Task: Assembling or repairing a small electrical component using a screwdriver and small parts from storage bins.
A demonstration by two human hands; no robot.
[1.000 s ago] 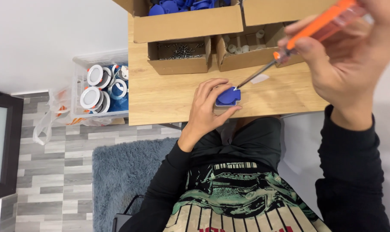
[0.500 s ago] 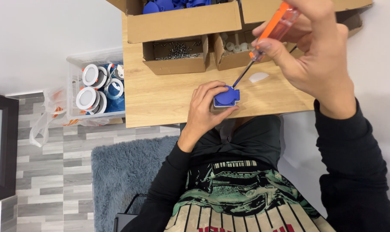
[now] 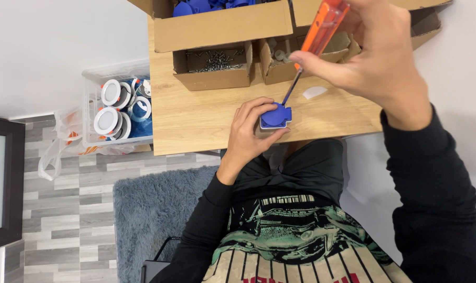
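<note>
Fingers of the left hand are curled tight around the blue socket part, thumb along its near side, pinning it flat on the wooden surface close to the front edge, with the forearm in a black sleeve coming up from below. Up high, the right hand is clamped around the orange-handled screwdriver, its fingers wrapped over the handle and the wrist bent inward. That shaft slants down and to the left, and the tip is on the top face of the blue part, right beside the left fingertips. Compared with half a second ago, the right hand has swung in closer to the middle and the screwdriver now stands steeper; the left hand has kept its hold in the same spot. Look at the part itself: a small squarish blue piece with a round recessed face, sitting on a paler base that shows just under its edge. Behind it, at the back of the surface, an open cardboard box of screws and a second small box sit side by side, and a small white scrap lies just to the right of the screwdriver's shaft.
</note>
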